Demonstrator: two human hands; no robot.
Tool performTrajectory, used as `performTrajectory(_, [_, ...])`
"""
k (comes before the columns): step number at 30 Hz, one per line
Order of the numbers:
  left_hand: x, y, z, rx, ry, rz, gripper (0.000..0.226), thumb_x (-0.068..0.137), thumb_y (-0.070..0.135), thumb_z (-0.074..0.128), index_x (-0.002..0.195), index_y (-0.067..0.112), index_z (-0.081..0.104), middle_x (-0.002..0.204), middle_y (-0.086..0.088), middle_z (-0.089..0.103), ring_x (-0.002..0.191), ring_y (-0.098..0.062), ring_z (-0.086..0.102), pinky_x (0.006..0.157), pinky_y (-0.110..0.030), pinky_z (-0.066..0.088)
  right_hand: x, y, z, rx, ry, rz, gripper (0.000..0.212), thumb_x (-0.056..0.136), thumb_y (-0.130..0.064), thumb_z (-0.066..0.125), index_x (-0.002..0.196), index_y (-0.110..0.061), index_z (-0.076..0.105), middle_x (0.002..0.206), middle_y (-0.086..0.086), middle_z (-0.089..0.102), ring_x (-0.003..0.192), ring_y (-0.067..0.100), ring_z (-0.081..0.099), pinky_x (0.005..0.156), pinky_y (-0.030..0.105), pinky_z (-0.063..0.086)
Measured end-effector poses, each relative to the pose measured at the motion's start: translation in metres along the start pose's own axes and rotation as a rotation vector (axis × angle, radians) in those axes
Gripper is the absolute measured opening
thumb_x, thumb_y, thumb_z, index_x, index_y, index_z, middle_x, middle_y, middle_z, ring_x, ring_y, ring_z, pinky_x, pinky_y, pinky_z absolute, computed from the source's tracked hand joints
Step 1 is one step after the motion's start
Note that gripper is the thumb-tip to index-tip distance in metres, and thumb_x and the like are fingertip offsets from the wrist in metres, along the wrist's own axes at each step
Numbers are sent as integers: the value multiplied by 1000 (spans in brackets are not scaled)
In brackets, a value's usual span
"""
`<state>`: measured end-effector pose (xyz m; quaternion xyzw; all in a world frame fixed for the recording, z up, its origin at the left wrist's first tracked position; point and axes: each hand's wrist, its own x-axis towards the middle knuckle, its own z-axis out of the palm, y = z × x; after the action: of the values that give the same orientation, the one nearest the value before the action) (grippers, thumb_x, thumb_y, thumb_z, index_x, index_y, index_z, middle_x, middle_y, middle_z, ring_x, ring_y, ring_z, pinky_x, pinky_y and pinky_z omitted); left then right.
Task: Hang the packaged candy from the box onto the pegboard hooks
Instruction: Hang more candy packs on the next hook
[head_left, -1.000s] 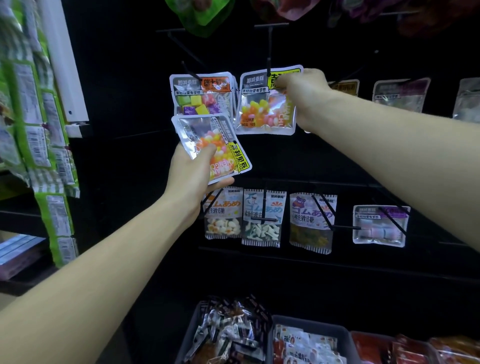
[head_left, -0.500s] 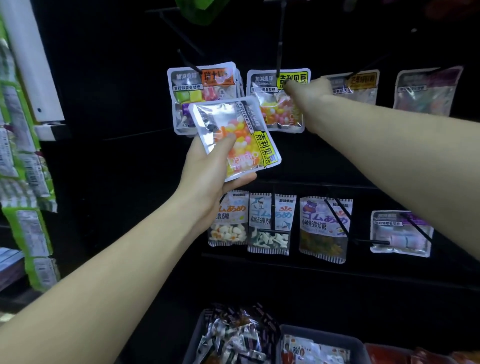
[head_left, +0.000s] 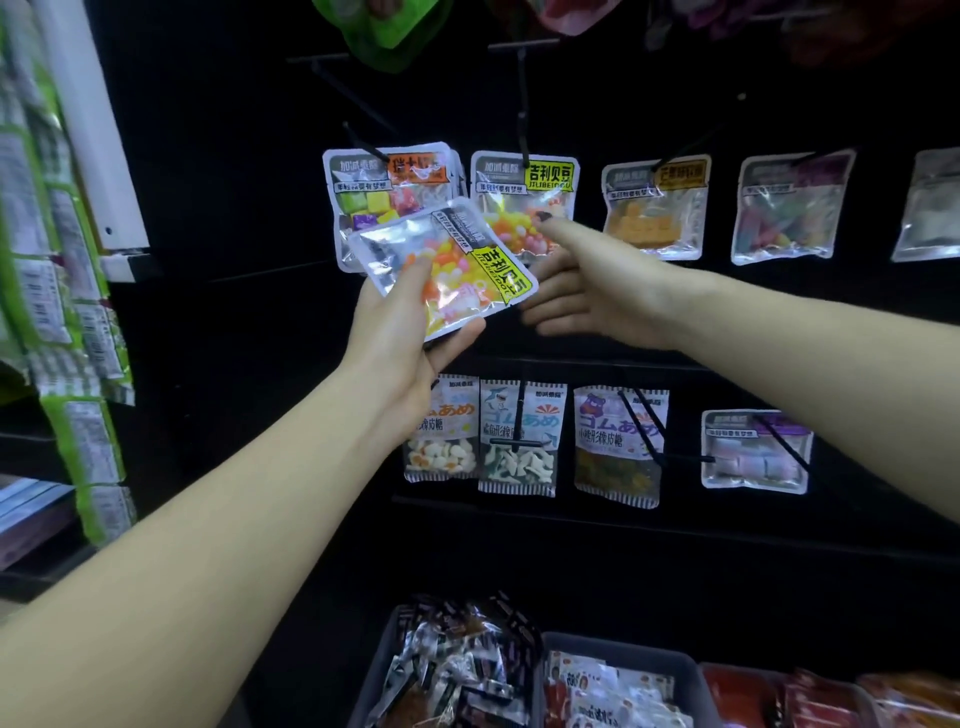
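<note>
My left hand (head_left: 400, 332) grips a clear candy packet (head_left: 441, 265) with orange, yellow and pink candies and a yellow-green label, held tilted in front of the black pegboard. Just to its right, my right hand (head_left: 582, 286) reaches toward it with fingers straight and nothing in them. Behind them a matching packet (head_left: 524, 187) hangs on a black hook (head_left: 523, 104). A packet of coloured cubes (head_left: 384, 187) hangs to its left.
More packets hang on the upper row to the right (head_left: 654, 208) and on a lower row (head_left: 519, 441). Grey bins of packaged candy (head_left: 618, 660) stand below. Green packets (head_left: 57, 260) hang on a rack at the left, beside a white post (head_left: 93, 130).
My right hand has left the hung packet's top and dropped toward the packet in my left hand. My left hand has moved that packet up and to the right.
</note>
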<state>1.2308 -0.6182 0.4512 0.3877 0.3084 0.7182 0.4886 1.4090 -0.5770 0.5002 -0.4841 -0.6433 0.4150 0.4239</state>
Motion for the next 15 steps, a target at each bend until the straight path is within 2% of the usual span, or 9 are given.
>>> performTrajectory(2, [-3, 0, 4, -47, 7, -43, 28, 106, 31, 58, 133, 20, 60, 104, 2, 78, 78, -10, 78, 59, -24, 60, -11, 4, 2, 28, -143, 2, 44, 101, -47, 59, 119, -7, 67, 110, 14, 78, 102, 25, 77, 92, 36, 61])
performTrajectory(3, [-5, 0, 6, -57, 3, -65, 29, 106, 31, 59, 133, 19, 60, 104, 1, 79, 77, -10, 78, 59, -24, 60, -16, 3, 6, 57, -192, -9, 36, 101, -37, 64, 121, -8, 67, 112, 14, 78, 103, 25, 77, 93, 36, 61])
performTrajectory(5, [-9, -1, 8, -24, -41, -115, 32, 105, 34, 60, 133, 18, 63, 107, 0, 79, 81, -11, 78, 60, -24, 60, -18, 2, 9, 139, -170, -25, 25, 98, -18, 69, 121, -7, 67, 116, 13, 77, 101, 24, 78, 87, 34, 63])
performTrajectory(7, [-11, -3, 6, 74, -100, -166, 29, 104, 37, 61, 127, 19, 66, 110, 0, 79, 88, -12, 78, 64, -26, 62, -19, -2, 6, 106, -74, -38, 27, 95, -9, 69, 122, -5, 66, 116, 11, 78, 97, 23, 78, 78, 30, 64])
performTrajectory(9, [-11, -5, 2, 179, -139, -209, 25, 102, 40, 64, 118, 21, 67, 108, -4, 78, 93, -17, 78, 70, -31, 64, -18, -8, -3, 58, 2, -80, 24, 95, -7, 67, 119, -7, 66, 110, 10, 79, 97, 23, 78, 78, 31, 63])
performTrajectory(12, [-3, -2, -4, 283, -131, -187, 36, 97, 43, 70, 124, 20, 65, 117, -6, 74, 102, -19, 76, 84, -35, 65, -21, -20, -15, 61, 34, -142, 10, 96, -9, 66, 106, -11, 62, 109, 14, 79, 102, 26, 77, 85, 34, 61])
performTrajectory(15, [5, 4, -4, 334, -130, -110, 40, 97, 35, 72, 131, 16, 63, 108, 1, 79, 100, -12, 76, 92, -34, 60, -22, -29, -22, 0, 61, -187, 17, 97, -9, 66, 109, 1, 61, 119, 24, 72, 99, 31, 77, 79, 38, 63])
